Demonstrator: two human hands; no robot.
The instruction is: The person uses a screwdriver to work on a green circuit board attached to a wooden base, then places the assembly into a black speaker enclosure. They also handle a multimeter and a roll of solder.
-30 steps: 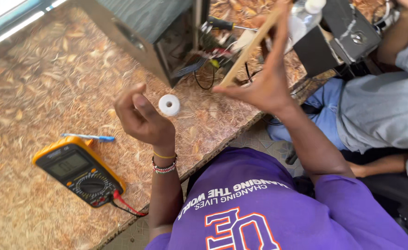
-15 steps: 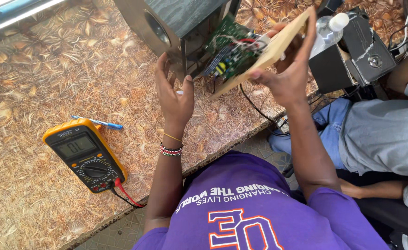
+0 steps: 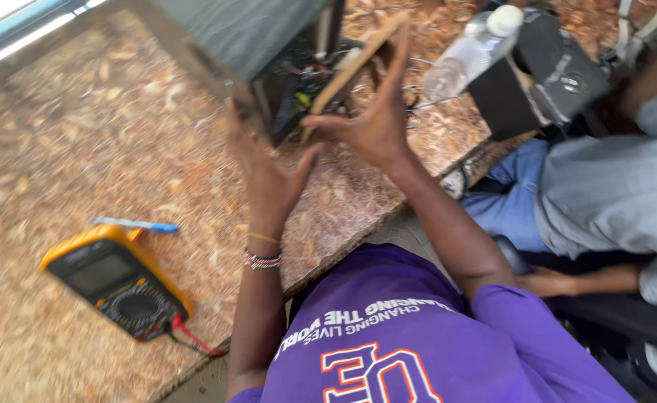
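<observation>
the right hand [image 3: 377,123] is spread wide, fingers and thumb pinching the edges of a tan circuit board [image 3: 354,63] held tilted in front of the open end of a grey metal case [image 3: 257,45] on the patterned tabletop [image 3: 82,142]. the left hand [image 3: 265,172] is raised with loose fingers beside the case's corner, blurred, so i cannot tell whether it holds anything. a yellow multimeter [image 3: 116,283] and blue pen [image 3: 134,224] lie well apart to the left.

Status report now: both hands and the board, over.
Right hand holds tan circuit board tilted. Left hand open, beside grey case. Yellow multimeter lies apart.
</observation>
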